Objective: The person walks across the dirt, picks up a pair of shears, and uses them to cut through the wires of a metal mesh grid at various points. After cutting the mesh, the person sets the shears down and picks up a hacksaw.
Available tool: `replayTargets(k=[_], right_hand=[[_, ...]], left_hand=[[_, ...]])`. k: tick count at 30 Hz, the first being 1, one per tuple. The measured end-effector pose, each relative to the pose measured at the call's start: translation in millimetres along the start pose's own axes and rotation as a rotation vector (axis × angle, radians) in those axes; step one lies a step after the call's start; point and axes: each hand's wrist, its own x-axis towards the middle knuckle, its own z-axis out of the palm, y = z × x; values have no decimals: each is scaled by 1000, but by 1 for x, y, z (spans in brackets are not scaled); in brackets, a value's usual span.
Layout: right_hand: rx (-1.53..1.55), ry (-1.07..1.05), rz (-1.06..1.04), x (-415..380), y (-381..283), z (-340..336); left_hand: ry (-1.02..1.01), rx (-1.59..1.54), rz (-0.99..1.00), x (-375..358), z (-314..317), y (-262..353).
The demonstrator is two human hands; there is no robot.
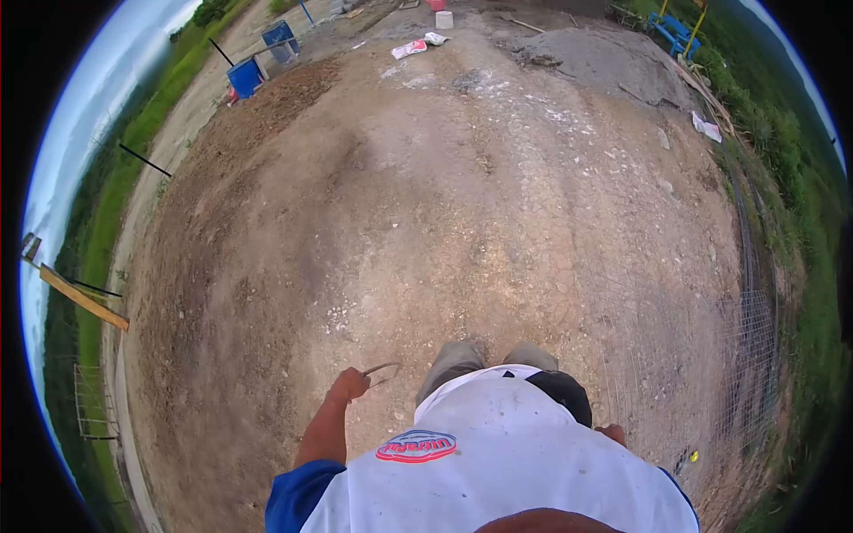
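Observation:
My left hand (349, 384) hangs out to the left of my body, closed around a thin bent loop (384, 374) that looks like wire or a slim metal frame. It is held above the dirt, apart from the ground as far as I can see. Of my right hand (611, 433), only a small part shows beside my right hip. My white shirt hides the rest, so its fingers and anything in them cannot be made out. A dark pouch or cloth (565, 396) sits at my right hip, close to that hand.
Wire mesh (755, 346) and long bars (745, 235) lie along the right edge. Ahead are a grey sand heap (604, 67), paper sacks (409, 49), a white bucket (444, 19) and blue drums (244, 78). A small yellow object (694, 457) is at lower right. An orange-brown plank (84, 299) juts at left.

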Motion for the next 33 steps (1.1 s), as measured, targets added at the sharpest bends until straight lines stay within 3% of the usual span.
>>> replayTargets(k=[1,4,7,11,12,13,14,15,16,17,18,20,21,23,26,29,32,33], right_hand=[[-51,-3,-62,19,-7,1],[-117,-21,-181,81,-57,-15],[-11,-4,-213,113,-152,-37],[375,-48,20,126,-297,-105],[263,127,-15,162,-315,-88],[228,-40,39,171,-343,-115],[368,-81,82,180,-357,-118],[285,-36,88,172,-381,-137],[256,-36,45,183,-390,-135],[308,-33,134,179,-406,-144],[407,-31,174,175,-415,-151],[600,120,318,170,-435,-162],[588,54,318,162,-445,-185],[614,94,382,203,-456,-156],[665,64,477,188,-495,-170],[360,263,492,189,-562,-115],[499,404,619,153,-644,-92],[639,270,640,144,-655,-80]], left_hand=[[47,101,115,38,-24,-2],[320,33,136,94,-132,38],[469,-42,27,124,-237,79],[506,-69,39,194,-307,84],[586,-77,71,227,-308,66],[627,-56,120,259,-308,48],[500,16,-5,219,-336,105],[404,-21,-27,238,-343,101],[371,52,-117,305,-337,48],[312,313,135,297,-348,66],[245,409,195,318,-355,70],[138,477,179,368,-372,70],[103,507,183,390,-385,74],[66,547,207,435,-414,91],[57,604,275,501,-470,117],[60,683,330,549,-525,146],[66,789,412,587,-579,178],[74,809,450,597,-593,193]])
